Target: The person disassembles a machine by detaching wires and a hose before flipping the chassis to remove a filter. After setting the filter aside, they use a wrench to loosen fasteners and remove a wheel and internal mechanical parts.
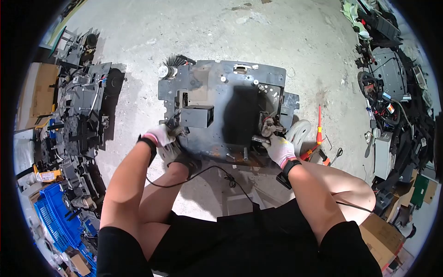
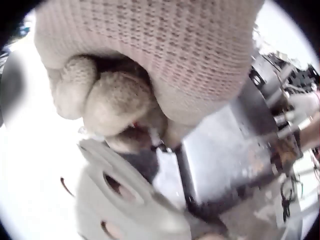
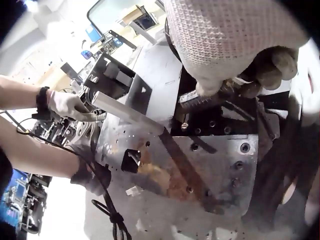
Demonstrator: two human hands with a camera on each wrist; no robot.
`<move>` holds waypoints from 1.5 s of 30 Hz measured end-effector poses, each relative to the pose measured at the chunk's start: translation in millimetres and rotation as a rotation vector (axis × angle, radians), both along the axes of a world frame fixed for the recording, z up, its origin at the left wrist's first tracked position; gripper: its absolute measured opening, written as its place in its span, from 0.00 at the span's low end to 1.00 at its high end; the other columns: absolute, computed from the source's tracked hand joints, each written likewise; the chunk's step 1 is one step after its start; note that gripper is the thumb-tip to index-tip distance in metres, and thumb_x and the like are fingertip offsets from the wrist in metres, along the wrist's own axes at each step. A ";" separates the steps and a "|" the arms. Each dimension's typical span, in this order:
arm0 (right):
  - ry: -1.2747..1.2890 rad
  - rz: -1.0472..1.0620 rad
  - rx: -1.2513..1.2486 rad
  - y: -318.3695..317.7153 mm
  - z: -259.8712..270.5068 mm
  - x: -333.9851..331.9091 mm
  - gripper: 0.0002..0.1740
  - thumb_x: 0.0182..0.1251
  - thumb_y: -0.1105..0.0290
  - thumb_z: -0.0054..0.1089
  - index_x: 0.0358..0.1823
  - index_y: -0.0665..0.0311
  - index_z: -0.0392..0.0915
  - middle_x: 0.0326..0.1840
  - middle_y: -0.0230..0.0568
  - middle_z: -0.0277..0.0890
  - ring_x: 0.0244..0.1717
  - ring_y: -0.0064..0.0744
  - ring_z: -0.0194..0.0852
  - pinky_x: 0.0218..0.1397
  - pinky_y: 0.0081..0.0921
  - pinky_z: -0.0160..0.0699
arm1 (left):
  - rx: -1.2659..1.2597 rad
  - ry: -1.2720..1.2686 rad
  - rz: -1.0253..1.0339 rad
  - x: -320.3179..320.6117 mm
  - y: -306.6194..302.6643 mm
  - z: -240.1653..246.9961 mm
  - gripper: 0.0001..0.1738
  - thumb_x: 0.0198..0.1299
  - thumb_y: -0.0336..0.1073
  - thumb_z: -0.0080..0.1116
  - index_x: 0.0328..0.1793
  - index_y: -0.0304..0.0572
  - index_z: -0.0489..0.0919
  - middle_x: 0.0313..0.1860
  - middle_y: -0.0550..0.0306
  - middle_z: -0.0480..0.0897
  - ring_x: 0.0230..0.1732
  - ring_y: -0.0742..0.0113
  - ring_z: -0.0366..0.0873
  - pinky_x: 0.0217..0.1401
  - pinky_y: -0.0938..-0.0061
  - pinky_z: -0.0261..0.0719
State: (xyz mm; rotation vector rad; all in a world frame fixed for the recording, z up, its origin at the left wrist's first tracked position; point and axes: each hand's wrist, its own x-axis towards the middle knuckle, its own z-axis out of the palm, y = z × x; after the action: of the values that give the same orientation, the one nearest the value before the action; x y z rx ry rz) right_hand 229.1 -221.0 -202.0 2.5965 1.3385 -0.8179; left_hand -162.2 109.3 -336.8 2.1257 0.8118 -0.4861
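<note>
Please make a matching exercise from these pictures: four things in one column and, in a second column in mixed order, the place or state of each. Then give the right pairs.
Things
1. red screwdriver
2. blue crate
3. black box
4. right hand

Places or states
A. on the metal plate, near the left hand
B. lying on the floor, right of the plate
C. gripping a metal part at the plate's right edge
D. to the person's left, among scrap parts

Pairs: 1-B, 2-D, 3-A, 4-C
</note>
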 end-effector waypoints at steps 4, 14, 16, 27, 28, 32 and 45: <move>-0.052 0.053 0.131 -9.6 -8.6 -6.0 0.18 0.66 0.53 0.62 0.44 0.61 0.80 0.36 0.49 0.83 0.43 0.52 0.83 0.45 0.45 0.81 | -0.110 0.254 -0.052 41.3 -0.7 87.3 0.23 0.50 0.47 0.66 0.44 0.33 0.86 0.39 0.37 0.86 0.43 0.44 0.86 0.47 0.61 0.83; -0.028 0.101 0.043 -6.4 1.2 8.4 0.20 0.66 0.51 0.61 0.47 0.59 0.78 0.40 0.49 0.83 0.44 0.51 0.83 0.46 0.45 0.82 | 0.483 0.366 -0.142 62.9 -66.3 122.2 0.14 0.54 0.45 0.61 0.39 0.46 0.88 0.38 0.45 0.88 0.41 0.46 0.87 0.44 0.55 0.84; -0.003 0.071 0.001 -1.0 9.9 5.5 0.21 0.66 0.50 0.60 0.49 0.59 0.77 0.41 0.49 0.83 0.46 0.52 0.82 0.48 0.46 0.81 | 0.397 0.357 -0.107 49.8 -56.6 112.6 0.15 0.54 0.47 0.62 0.38 0.46 0.88 0.38 0.44 0.88 0.43 0.46 0.87 0.46 0.56 0.84; 0.260 0.003 0.314 -31.3 6.3 35.6 0.27 0.67 0.63 0.61 0.66 0.63 0.69 0.44 0.60 0.82 0.49 0.58 0.80 0.52 0.45 0.79 | 0.502 0.378 0.132 13.3 -72.4 -6.5 0.25 0.57 0.54 0.61 0.55 0.49 0.82 0.46 0.47 0.87 0.47 0.49 0.85 0.47 0.57 0.81; 0.253 -0.005 0.324 -32.2 9.6 38.7 0.27 0.67 0.63 0.61 0.66 0.63 0.69 0.44 0.60 0.82 0.49 0.58 0.80 0.52 0.45 0.79 | 0.465 0.393 0.340 4.0 -71.3 -39.4 0.25 0.58 0.54 0.60 0.55 0.48 0.82 0.46 0.46 0.87 0.47 0.49 0.85 0.48 0.56 0.82; 0.175 -0.267 0.369 -38.1 12.7 56.2 0.18 0.67 0.63 0.63 0.53 0.63 0.73 0.43 0.58 0.82 0.46 0.60 0.81 0.49 0.45 0.79 | 0.474 0.490 0.058 57.4 -78.7 73.4 0.23 0.64 0.51 0.53 0.56 0.45 0.81 0.46 0.44 0.87 0.49 0.47 0.85 0.51 0.56 0.82; 0.502 -0.350 0.166 -52.5 -44.6 38.0 0.37 0.77 0.46 0.39 0.72 0.72 0.61 0.60 0.61 0.77 0.62 0.57 0.75 0.63 0.42 0.74 | 0.179 -0.427 0.683 111.5 -81.4 267.9 0.20 0.68 0.44 0.57 0.52 0.31 0.82 0.40 0.47 0.87 0.41 0.62 0.84 0.46 0.69 0.80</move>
State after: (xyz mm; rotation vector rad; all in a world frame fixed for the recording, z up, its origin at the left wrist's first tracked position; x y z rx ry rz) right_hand 267.1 -273.5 -246.6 2.9266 1.0874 -1.5603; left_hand -50.7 27.9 -68.9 1.8458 1.2688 0.3948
